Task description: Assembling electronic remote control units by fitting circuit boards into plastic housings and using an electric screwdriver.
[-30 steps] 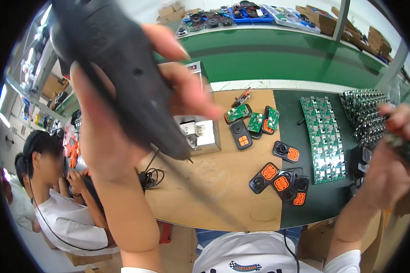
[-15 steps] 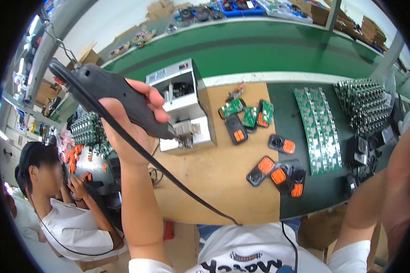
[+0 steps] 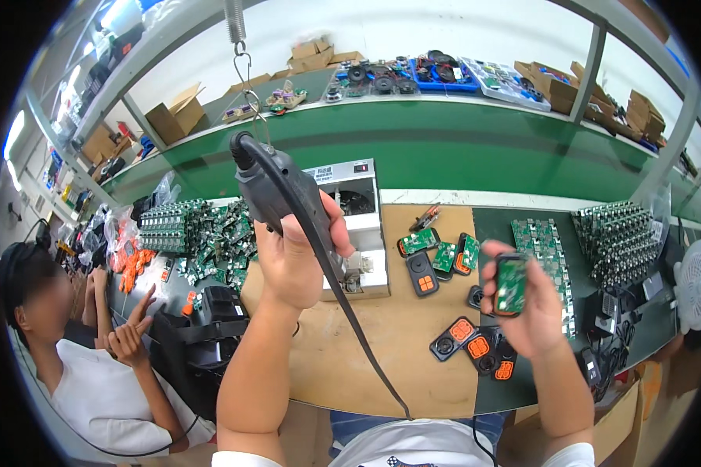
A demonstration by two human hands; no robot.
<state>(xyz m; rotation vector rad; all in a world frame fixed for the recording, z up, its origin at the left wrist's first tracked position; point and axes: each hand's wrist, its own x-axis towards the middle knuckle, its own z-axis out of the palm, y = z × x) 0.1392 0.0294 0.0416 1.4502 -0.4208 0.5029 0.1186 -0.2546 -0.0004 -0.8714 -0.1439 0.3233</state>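
Observation:
My left hand (image 3: 288, 272) is wrapped round a dark grey electric screwdriver (image 3: 276, 191), which hangs on a hook and spring with its black cord running down over the table. Its tip is hidden behind my fingers, near the front of a grey-and-white boxy machine (image 3: 372, 268). In my right hand (image 3: 544, 311), slightly blurred, is a small black case half with a green circuit board (image 3: 511, 282) facing up. Left of it lie several similar pieces with green boards (image 3: 418, 243) and a black case with orange buttons (image 3: 422, 274). Nearer me lie several black-and-orange cases (image 3: 453, 339).
Green panel sheets (image 3: 536, 241) and a stack of boards (image 3: 615, 233) lie at the right, by a white fan (image 3: 696, 286). A co-worker (image 3: 35, 303) sits at the left beside loose boards (image 3: 224, 241). Boxes and trays line the back shelf (image 3: 444, 100).
My right hand has come from the far right edge to over the table, with a circuit board in its case. The view has shifted; my left hand still grips the screwdriver.

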